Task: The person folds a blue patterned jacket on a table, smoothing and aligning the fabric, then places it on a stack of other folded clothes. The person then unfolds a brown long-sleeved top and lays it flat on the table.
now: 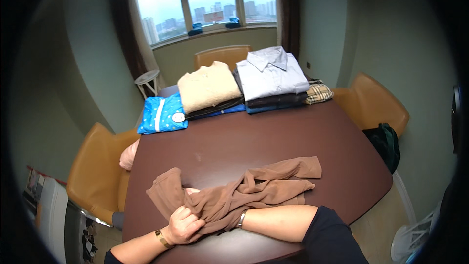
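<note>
A brown long-sleeved garment (234, 194) lies bunched and twisted near the front of the dark red-brown table, its two sleeve-like ends stretching to the right. My left hand (184, 224), with a gold watch at the wrist, grips a fold of the fabric at the garment's lower left edge. My right forearm, with a silver bracelet, runs in under the cloth from the right. Of my right hand (192, 191) only a small part shows beyond the fabric, next to the folded-over left end; most of it is hidden, so its grip cannot be made out.
Along the table's (220, 135) far side lie a blue patterned folded item (149, 115), a stack topped by a cream knit garment (209, 86), a stack topped by a light shirt (273, 77) and a checked cloth (319, 91). Tan chairs (91, 168) stand around the table, one holding a dark green item (389, 146).
</note>
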### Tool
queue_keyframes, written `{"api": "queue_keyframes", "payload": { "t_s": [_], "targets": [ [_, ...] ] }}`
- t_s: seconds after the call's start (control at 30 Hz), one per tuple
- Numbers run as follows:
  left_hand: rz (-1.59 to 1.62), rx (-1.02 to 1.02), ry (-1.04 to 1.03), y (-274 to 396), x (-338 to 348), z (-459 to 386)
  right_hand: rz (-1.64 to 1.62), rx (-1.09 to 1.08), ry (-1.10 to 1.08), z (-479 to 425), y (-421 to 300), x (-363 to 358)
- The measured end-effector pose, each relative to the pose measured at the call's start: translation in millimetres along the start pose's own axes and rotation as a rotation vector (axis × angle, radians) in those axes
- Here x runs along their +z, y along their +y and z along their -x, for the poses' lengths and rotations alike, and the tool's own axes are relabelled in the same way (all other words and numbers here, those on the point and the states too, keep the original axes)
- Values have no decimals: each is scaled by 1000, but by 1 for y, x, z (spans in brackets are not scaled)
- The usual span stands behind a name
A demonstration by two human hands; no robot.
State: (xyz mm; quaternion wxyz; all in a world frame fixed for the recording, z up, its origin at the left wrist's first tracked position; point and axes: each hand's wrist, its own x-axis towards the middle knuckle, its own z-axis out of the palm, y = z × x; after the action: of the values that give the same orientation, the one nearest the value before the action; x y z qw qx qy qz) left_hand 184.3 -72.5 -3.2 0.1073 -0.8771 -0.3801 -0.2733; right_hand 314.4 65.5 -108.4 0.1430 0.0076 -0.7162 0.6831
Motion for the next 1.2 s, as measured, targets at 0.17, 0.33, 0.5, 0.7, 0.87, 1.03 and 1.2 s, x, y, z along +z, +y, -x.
{"api": "queue_keyframes", "payload": {
  "t_s": [0.17, 0.33, 0.5, 0.7, 0.87, 1.03, 1.2],
  "targets": [
    [52, -38, 47, -6, 3, 8, 12, 6, 5, 11, -6, 8],
    [64, -116, 83, -5, 3, 16, 24, -2, 2, 9, -7, 15],
    [16, -102, 113, -8, 1, 21, 48, -36, -9, 2, -12, 17],
    [-31, -132, 190, -18, 12, 17, 87, -38, -15, 10, -13, 12],
    [100, -592, 316, -6, 3, -13, 154, -27, -25, 29, -33, -8],
    [542, -756, 564, -7, 9, -73, 193, 80, 84, 89, -77, -46],
    [872, -785, 593, 5, 36, -107, -447, 18, 286, 107, -118, -68]
  ]
}}
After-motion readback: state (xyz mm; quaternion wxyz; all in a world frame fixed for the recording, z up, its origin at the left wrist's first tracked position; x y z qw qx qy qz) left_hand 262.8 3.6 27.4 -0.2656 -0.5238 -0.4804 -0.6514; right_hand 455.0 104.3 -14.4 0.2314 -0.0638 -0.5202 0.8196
